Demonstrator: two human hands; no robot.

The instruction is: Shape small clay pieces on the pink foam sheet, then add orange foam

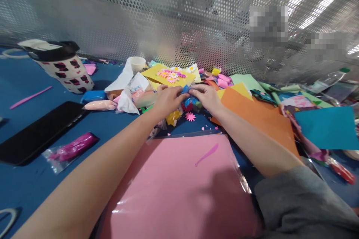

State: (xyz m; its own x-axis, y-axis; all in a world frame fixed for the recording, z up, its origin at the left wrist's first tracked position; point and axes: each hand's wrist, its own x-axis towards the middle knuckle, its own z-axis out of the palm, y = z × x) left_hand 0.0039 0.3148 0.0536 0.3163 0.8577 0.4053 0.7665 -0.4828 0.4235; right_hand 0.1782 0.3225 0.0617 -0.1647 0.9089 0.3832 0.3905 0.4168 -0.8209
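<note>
Both my hands reach forward over a heap of craft supplies. My left hand (pixel 169 98) and my right hand (pixel 206 97) pinch a small blue packet (pixel 186 89) between them, its contents too small to make out. Just below my fingers lie a pink paper flower (pixel 190 116), a yellow packet (pixel 173 117) and red and blue bits. Behind them, colourful paper flowers (pixel 171 75) rest on a yellow sheet (pixel 153 71). Nearer to me, a pink sheet in a clear sleeve (pixel 168 179) carries a pink plastic modelling knife (pixel 206 155).
To the left stand a patterned tumbler (pixel 70 71), a black flat case (pixel 42 130) and a bagged magenta clay packet (pixel 74 147). Orange card (pixel 258 119) and blue card (pixel 327 127) spread at the right. A perforated metal panel (pixel 134 18) closes off the back.
</note>
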